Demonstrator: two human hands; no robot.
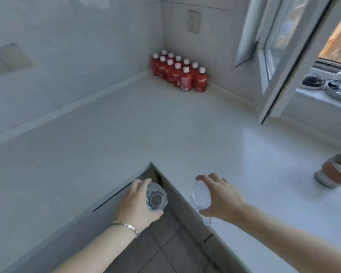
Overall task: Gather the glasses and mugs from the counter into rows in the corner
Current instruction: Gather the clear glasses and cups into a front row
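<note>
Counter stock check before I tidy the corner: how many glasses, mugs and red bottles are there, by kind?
Clear glasses: 2, one in the left hand, one in the right hand
Mugs: 1
Red bottles: 11, by visible white caps
Total: 14

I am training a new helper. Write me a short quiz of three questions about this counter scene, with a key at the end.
1. True or false: the red bottles stand in the far corner of the counter.
2. What does the left hand hold? A) a mug B) a clear glass C) a bottle
3. Fill in: the banded mug stands to the ___ of the right hand, which holds a second glass.
Key: 1 true; 2 B; 3 right.
</note>
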